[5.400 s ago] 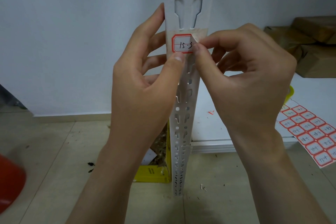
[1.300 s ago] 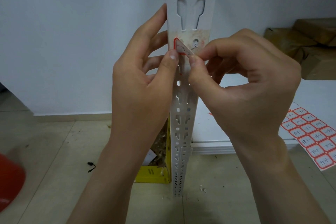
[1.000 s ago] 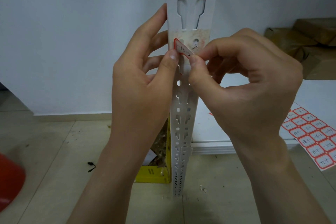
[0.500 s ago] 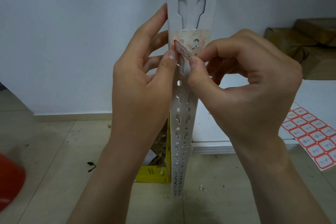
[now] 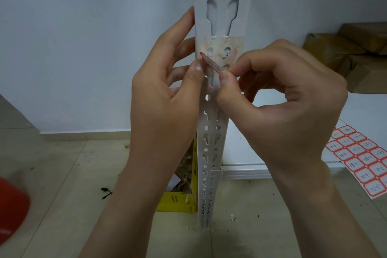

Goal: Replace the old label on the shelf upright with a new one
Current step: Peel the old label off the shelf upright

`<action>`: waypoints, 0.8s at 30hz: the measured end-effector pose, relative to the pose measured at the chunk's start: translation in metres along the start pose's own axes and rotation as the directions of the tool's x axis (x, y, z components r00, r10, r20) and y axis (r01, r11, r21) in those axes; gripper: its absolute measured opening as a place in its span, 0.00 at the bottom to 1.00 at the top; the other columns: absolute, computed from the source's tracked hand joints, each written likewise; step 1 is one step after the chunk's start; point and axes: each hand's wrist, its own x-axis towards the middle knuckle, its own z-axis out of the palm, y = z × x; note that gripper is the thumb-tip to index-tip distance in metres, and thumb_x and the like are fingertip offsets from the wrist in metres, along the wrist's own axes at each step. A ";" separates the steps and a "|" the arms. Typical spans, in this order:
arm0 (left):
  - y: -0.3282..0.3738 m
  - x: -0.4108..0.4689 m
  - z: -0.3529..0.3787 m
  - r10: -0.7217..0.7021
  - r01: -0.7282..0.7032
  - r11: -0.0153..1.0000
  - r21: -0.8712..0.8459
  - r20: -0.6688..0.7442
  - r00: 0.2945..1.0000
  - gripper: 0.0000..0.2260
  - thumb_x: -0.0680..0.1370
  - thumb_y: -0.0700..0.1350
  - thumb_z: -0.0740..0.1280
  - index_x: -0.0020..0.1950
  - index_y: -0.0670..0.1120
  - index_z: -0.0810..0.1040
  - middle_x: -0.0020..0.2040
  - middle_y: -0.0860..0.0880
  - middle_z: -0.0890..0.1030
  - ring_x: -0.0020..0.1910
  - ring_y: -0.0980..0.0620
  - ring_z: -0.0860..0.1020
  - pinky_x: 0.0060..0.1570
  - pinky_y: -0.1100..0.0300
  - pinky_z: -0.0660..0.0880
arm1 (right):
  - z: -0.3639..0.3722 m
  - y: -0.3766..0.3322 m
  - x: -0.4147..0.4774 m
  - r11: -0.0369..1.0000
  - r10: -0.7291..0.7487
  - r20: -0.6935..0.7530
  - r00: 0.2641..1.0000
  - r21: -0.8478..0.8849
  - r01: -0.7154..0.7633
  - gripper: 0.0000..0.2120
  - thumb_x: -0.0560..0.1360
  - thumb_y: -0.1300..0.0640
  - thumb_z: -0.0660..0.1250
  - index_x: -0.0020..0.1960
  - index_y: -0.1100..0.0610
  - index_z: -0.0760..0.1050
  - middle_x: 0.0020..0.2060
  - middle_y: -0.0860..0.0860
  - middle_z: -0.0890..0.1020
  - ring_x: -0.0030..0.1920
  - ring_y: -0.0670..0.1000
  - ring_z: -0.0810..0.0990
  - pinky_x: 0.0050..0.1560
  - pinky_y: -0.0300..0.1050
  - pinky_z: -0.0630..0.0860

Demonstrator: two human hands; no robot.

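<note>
A white perforated shelf upright [image 5: 225, 16] stands in the middle of the view. On it is a yellowish patch of old glue residue [image 5: 235, 45]. A red-bordered old label [image 5: 211, 63] is peeled away from that patch and sticks out edge-on. My right hand [image 5: 278, 107] pinches the label's right end between thumb and forefinger. My left hand [image 5: 165, 98] wraps the upright's left edge, its thumb tip pressing by the label's left end. A sheet of new red-bordered labels [image 5: 362, 157] lies at the right on a white shelf board [image 5: 356, 109].
A yellow box [image 5: 178, 201] of scraps stands on the tiled floor behind the upright's foot. Brown cardboard packages [image 5: 356, 56] are stacked at the back right. A red object [image 5: 11, 207] shows at the left edge. A pale wall is behind.
Over five seconds the label went from flat on the upright to mostly peeled off, exposing the glue patch. In the last second my right hand has pulled it slightly further.
</note>
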 end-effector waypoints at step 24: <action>0.001 -0.002 0.011 0.040 -0.037 0.998 0.053 -0.069 0.997 0.22 0.84 0.32 0.63 0.76 0.47 0.70 0.62 0.55 0.82 0.56 0.60 0.85 0.47 0.64 0.84 | -0.013 0.005 -0.002 0.986 0.153 -0.029 0.988 0.078 -0.150 0.04 0.75 0.61 0.72 0.43 0.57 0.78 0.34 0.46 0.78 0.34 0.44 0.79 0.34 0.40 0.79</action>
